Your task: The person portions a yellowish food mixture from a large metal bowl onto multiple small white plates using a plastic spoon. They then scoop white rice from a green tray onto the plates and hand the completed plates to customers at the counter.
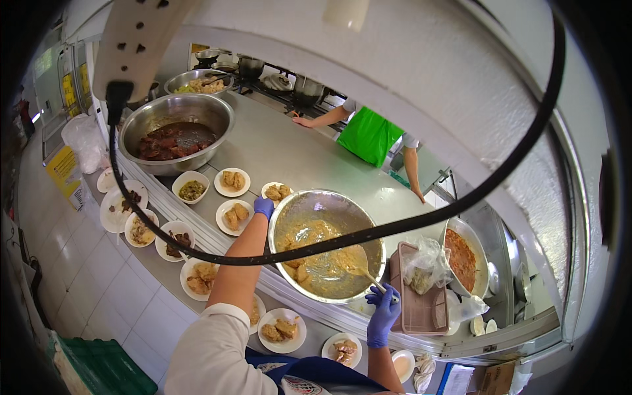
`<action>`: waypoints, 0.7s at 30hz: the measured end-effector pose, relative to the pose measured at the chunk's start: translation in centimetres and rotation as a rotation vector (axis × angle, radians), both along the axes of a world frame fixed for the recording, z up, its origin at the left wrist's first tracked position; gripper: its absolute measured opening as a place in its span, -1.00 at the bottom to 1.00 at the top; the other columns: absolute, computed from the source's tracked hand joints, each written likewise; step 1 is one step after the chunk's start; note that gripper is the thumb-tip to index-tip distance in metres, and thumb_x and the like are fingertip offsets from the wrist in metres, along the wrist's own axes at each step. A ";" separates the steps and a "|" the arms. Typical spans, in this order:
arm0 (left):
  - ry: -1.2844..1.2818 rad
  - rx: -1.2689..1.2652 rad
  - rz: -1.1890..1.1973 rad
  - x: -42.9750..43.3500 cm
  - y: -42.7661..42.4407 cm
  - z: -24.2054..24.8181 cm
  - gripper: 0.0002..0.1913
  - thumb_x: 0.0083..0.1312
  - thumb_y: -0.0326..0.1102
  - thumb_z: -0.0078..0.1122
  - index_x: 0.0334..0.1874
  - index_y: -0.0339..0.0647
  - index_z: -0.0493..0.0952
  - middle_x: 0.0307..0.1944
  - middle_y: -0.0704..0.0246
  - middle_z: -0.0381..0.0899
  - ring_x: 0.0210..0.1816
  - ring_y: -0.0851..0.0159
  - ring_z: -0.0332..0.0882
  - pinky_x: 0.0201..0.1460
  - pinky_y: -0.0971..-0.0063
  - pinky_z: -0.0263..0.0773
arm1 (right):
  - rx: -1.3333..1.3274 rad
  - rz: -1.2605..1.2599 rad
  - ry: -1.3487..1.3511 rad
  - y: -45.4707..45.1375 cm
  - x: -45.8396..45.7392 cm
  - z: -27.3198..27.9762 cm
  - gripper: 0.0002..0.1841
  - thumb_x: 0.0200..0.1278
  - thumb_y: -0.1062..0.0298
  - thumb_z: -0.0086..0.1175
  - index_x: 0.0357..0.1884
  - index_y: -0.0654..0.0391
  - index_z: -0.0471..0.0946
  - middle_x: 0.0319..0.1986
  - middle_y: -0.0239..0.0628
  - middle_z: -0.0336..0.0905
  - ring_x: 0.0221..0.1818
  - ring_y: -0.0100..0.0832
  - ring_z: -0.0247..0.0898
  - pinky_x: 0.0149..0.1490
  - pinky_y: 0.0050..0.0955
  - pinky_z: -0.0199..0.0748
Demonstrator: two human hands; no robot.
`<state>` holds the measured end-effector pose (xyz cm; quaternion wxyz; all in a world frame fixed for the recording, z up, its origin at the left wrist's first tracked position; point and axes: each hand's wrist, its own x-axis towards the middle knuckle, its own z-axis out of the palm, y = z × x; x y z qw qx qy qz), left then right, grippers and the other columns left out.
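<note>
In a blue-purple glove, my right hand (384,312) grips the handle of a large serving spoon (359,261). Its head rests inside a wide stainless steel bowl (326,197) with yellowish sauce and food pieces (297,272). My left hand (264,206), gloved alike, is between the bowl's left rim and a small white plate of food pieces (277,190); its fingers are mostly hidden, so I cannot tell which it holds. Two more plates of similar pieces, one farther (232,181) and one nearer (234,217), lie left of that hand.
A black power cord (316,253) hangs across the view from a power strip (140,44). At left stands a bowl of dark stew (176,136). A brown plastic basket (417,321) is at right. Filled plates (283,331) line the near ledge. Across the counter stands a person in a green apron (370,136).
</note>
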<state>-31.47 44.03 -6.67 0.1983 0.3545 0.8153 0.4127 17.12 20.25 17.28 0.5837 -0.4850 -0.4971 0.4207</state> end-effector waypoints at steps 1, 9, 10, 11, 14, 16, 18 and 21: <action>0.019 -0.035 -0.033 -0.1 0.5 -0.8 -0.68 0.24 -0.28 0.11 -0.12 -0.34 0.73 -0.04 -0.10 0.72 0.00 -0.17 0.71 0.06 0.11 0.62 | -0.007 -0.019 0.002 -0.2 -0.1 -0.1 -0.65 0.69 0.19 -0.09 0.16 0.32 0.46 -0.23 -0.02 0.73 -0.40 -0.38 0.65 -0.26 -0.48 0.56; -0.949 0.279 -0.065 2.3 -8.1 7.0 -0.45 0.56 0.12 -0.07 0.23 -0.25 0.56 -0.02 -0.01 0.69 -0.02 0.00 0.69 0.03 0.16 0.60 | -0.052 -0.078 0.025 -1.0 -0.4 1.1 -0.68 0.69 0.24 -0.11 0.14 0.33 0.49 -0.21 -0.04 0.73 -0.33 -0.40 0.65 -0.17 -0.45 0.60; -1.072 0.281 -0.147 2.8 -11.3 8.8 -0.36 0.58 0.25 -0.13 0.38 -0.17 0.47 0.06 0.23 0.70 -0.05 0.16 0.67 0.01 0.24 0.59 | -0.023 -0.080 0.009 -0.9 0.1 1.0 -0.67 0.69 0.24 -0.10 0.14 0.33 0.49 -0.21 -0.05 0.74 -0.35 -0.41 0.65 -0.19 -0.47 0.60; -1.051 0.248 -0.138 3.8 -14.2 10.3 -0.34 0.57 0.34 -0.20 0.36 -0.07 0.50 0.16 0.38 0.65 0.03 0.26 0.62 0.02 0.22 0.58 | 0.009 -0.074 -0.005 -0.8 0.5 0.8 -0.67 0.68 0.24 -0.09 0.15 0.33 0.49 -0.22 -0.05 0.74 -0.36 -0.41 0.64 -0.20 -0.48 0.60; -1.073 0.104 -0.157 7.1 -21.2 14.2 -0.25 0.52 0.44 -0.21 0.38 -0.07 0.48 0.23 0.34 0.59 0.12 0.22 0.58 0.15 0.15 0.55 | 0.013 -0.057 0.023 0.1 1.7 0.2 -0.66 0.68 0.22 -0.08 0.17 0.33 0.49 -0.20 -0.06 0.74 -0.35 -0.46 0.64 -0.21 -0.50 0.58; -1.104 0.150 -0.210 10.4 -23.8 15.5 -0.19 0.49 0.49 -0.22 0.44 -0.08 0.42 0.32 0.30 0.53 0.20 0.15 0.55 0.28 0.12 0.48 | 0.006 -0.047 0.012 0.9 2.2 0.0 -0.68 0.68 0.26 -0.07 0.18 0.31 0.49 -0.19 -0.10 0.75 -0.36 -0.50 0.63 -0.22 -0.53 0.55; -1.103 0.139 -0.193 11.8 -24.7 16.4 -0.17 0.49 0.49 -0.22 0.46 -0.10 0.40 0.34 0.26 0.52 0.22 0.13 0.55 0.30 0.10 0.46 | 0.019 0.004 -0.078 1.8 1.9 0.1 -0.71 0.66 0.28 -0.05 0.17 0.27 0.52 -0.19 -0.13 0.76 -0.36 -0.50 0.64 -0.23 -0.54 0.54; -1.031 0.122 -0.147 14.0 -25.4 17.0 -0.18 0.50 0.44 -0.17 0.45 -0.18 0.40 0.35 0.18 0.50 0.24 0.09 0.54 0.31 0.12 0.44 | 0.042 0.047 -0.334 2.4 1.1 0.6 -0.75 0.62 0.30 0.01 0.11 0.22 0.57 -0.25 -0.14 0.78 -0.34 -0.48 0.68 -0.24 -0.48 0.58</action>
